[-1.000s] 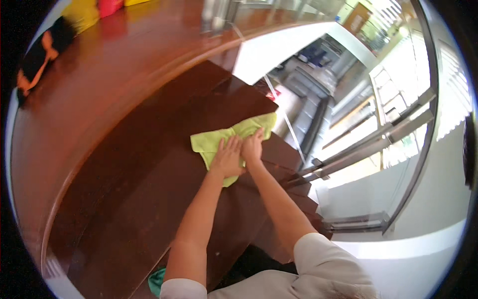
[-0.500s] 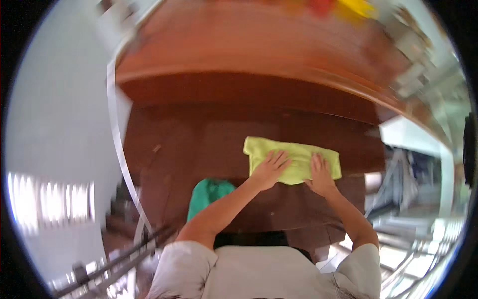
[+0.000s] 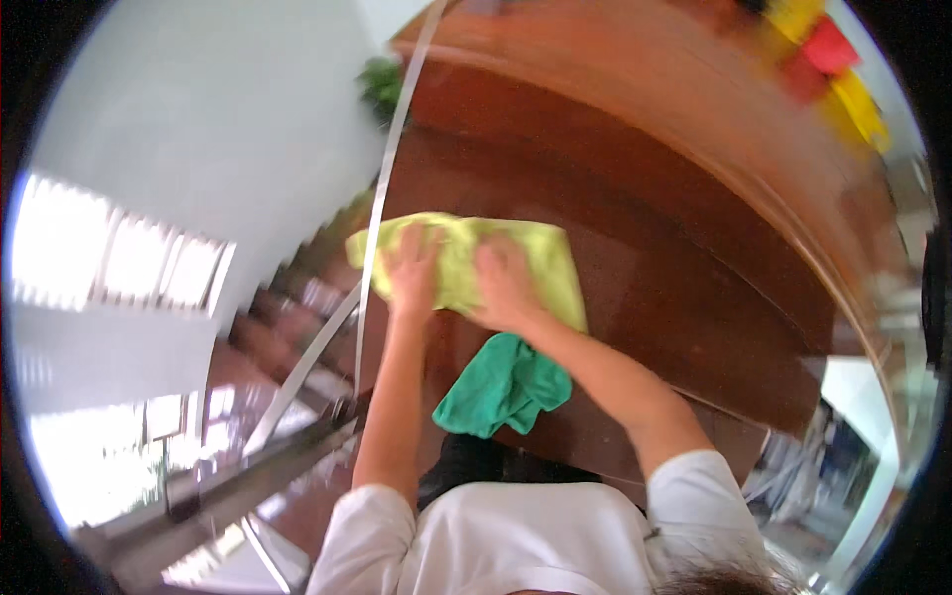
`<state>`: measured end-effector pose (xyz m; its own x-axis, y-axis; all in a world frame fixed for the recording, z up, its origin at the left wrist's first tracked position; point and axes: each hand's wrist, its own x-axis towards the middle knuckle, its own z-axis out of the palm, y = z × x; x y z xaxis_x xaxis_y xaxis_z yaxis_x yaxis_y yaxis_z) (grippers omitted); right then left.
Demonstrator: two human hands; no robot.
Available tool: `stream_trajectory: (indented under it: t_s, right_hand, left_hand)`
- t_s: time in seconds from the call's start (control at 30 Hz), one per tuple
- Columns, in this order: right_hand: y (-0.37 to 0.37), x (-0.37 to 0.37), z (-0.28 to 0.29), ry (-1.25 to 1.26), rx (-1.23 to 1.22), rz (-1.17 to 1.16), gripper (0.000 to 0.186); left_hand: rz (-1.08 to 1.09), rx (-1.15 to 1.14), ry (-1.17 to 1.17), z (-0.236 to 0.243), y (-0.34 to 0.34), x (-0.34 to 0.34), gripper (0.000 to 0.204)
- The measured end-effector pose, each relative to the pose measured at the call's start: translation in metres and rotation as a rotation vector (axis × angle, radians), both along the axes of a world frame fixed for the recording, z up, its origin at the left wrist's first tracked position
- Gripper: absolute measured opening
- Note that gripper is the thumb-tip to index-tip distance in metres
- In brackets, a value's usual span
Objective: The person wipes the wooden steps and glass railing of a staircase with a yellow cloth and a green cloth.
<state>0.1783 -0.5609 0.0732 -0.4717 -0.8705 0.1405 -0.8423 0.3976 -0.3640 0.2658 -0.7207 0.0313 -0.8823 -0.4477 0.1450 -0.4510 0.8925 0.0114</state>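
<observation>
- Both palms are pressed flat onto a yellow-green cleaning cloth (image 3: pixel 461 263): neither hand closes around it, the fingers lie spread on top and pin it to the wood.
- Left hand (image 3: pixel 412 273) sits on the cloth's left half, fingers pointing away from the body, close to the cloth's left edge.
- Right hand (image 3: pixel 504 283) lands just beside it on the middle of the cloth (the two hands are near each other, though motion blur hides whether they touch).
- That cloth lies spread out on a dark reddish-brown wooden stair tread (image 3: pixel 674 297), its right part uncovered and reaching past the right hand.
- Down below the right forearm, a green cloth (image 3: pixel 501 387) hangs bunched up, near the tread's front edge; what it hangs from is hidden by the arm and body.
- A slim metal handrail (image 3: pixel 382 198) cuts across on the left, passing the cloth's left corner, with a white wall (image 3: pixel 218 129) beyond it.
- More wooden steps (image 3: pixel 635 129) rise above the cloth, glossy and blurred.
- Up in the far right corner, yellow and red objects (image 3: pixel 828 59) rest on the higher wood, too smeared to identify.
- White short sleeves (image 3: pixel 516 535) fill the bottom of the view.
</observation>
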Motion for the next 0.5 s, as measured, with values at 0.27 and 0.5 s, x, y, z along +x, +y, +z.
stream_trajectory:
  t_s: [0.27,0.5]
  right_hand:
    - [-0.108,0.01,-0.05,-0.379,-0.238,0.069,0.114]
    - [-0.05,0.022,-0.058,0.072,0.026,0.138,0.089]
  left_hand:
    - [0.432,-0.033,-0.201,-0.047,-0.063,-0.003,0.058]
    - [0.446,-0.18,-0.386,-0.045,-0.022,0.019,0.06]
